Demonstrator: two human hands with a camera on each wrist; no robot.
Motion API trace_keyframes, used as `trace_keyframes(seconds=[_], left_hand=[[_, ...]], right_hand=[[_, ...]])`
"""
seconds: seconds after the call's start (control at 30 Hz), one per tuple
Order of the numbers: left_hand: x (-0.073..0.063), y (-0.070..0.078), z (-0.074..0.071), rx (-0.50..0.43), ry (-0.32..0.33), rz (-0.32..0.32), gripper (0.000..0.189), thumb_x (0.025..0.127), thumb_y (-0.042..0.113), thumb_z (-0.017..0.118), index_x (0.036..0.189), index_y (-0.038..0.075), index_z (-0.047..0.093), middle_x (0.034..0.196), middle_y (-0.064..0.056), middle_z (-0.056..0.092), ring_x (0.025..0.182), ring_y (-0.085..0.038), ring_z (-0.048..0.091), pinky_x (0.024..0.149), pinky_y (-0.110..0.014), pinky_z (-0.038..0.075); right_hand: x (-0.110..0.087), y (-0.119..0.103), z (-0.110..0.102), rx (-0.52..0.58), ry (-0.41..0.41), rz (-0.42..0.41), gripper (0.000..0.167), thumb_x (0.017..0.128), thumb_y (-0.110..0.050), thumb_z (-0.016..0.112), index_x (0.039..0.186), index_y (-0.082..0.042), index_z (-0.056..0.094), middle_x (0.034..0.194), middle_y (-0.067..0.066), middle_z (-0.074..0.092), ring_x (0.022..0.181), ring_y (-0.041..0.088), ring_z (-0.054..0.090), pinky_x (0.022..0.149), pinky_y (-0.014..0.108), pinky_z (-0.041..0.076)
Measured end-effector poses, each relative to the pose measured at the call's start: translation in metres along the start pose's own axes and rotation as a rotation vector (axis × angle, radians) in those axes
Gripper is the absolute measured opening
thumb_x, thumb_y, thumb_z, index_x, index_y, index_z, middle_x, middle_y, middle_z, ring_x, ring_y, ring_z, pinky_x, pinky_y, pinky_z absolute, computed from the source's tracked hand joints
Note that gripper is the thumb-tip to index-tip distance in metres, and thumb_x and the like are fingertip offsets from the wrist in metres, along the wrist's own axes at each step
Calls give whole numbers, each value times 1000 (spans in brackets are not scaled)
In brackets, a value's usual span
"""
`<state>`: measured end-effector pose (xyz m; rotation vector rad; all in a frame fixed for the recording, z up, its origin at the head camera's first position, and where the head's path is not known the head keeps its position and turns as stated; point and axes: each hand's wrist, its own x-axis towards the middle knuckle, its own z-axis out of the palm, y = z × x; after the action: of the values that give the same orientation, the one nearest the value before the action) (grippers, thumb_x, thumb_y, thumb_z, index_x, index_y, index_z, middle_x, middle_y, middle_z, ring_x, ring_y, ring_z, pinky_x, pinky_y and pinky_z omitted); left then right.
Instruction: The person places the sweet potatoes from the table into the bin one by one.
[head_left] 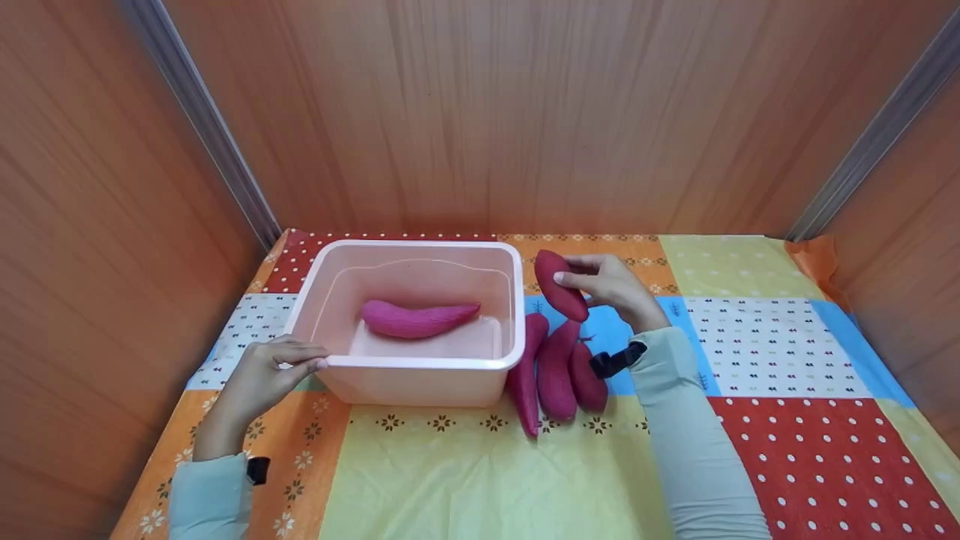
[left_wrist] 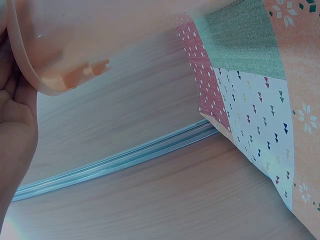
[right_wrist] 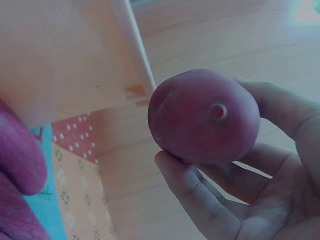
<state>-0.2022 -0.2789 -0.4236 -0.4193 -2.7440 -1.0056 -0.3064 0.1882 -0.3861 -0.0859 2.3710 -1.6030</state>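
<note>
A reddish sweet potato (head_left: 560,286) is held between the thumb and fingers of my right hand (head_left: 611,289), raised beside the right rim of a pale pink plastic tub (head_left: 427,384). The right wrist view shows that sweet potato (right_wrist: 202,117) end-on, with a small round mark on its tip. My left hand (head_left: 264,375) pinches the tub's near left rim between thumb and fingers. Inside the tub lies one magenta sweet potato (head_left: 412,319). Below my right hand, three more sweet potatoes (head_left: 556,375) lie side by side on the cloth, against the tub's right side.
A patchwork-print tablecloth (head_left: 480,472) covers the table. Wood-grain panels (head_left: 480,112) stand at the back and both sides, joined by metal corner strips (head_left: 202,120). Black straps with small mounts (head_left: 619,360) sit on both wrists.
</note>
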Motion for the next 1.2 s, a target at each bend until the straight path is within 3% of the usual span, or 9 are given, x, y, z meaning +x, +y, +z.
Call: trace_keyframes(seconds=[0.83, 1.07, 1.2], left_hand=[[1, 2, 0, -20, -19, -13, 23, 84, 14, 74, 107, 12, 75, 105, -8, 74, 103, -29, 66, 86, -45, 55], [1, 2, 1, 26, 25, 41, 21, 80, 7, 76, 102, 8, 76, 99, -7, 75, 98, -27, 67, 88, -47, 54], [1, 2, 1, 9, 17, 30, 22, 81, 8, 75, 103, 8, 76, 100, -7, 75, 100, -27, 67, 89, -46, 54]], right_hand=[[13, -32, 17, -97, -80, -88, 57, 85, -34, 73, 135, -14, 56, 125, 11, 60, 104, 28, 60, 78, 34, 59], [17, -39, 26, -97, -104, -85, 56, 85, -33, 73, 135, -15, 56, 126, 10, 59, 107, 28, 60, 83, 37, 58], [19, -45, 31, -127, -94, -89, 57, 85, -31, 74, 136, -15, 55, 125, 10, 59, 108, 28, 59, 82, 37, 58]])
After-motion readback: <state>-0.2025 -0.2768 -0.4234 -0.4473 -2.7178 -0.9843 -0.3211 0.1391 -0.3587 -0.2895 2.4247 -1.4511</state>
